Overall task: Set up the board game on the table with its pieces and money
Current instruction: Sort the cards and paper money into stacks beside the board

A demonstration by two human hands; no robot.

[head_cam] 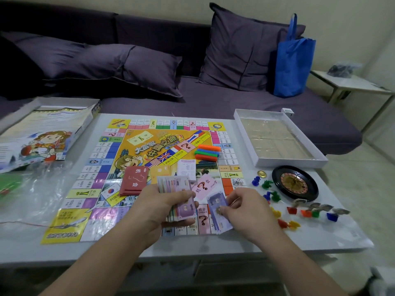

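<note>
Board (106, 167) laid flat on desk (192, 248); cards at centre, pawns (275, 196) loose at 3 o'clock. My left hand (162, 208) grips money stack (181, 195); right hand (241, 206) pinches purple notes (215, 201). Money sorting judged unfinished.

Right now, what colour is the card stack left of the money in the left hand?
Red, with white characters; head view.
</note>
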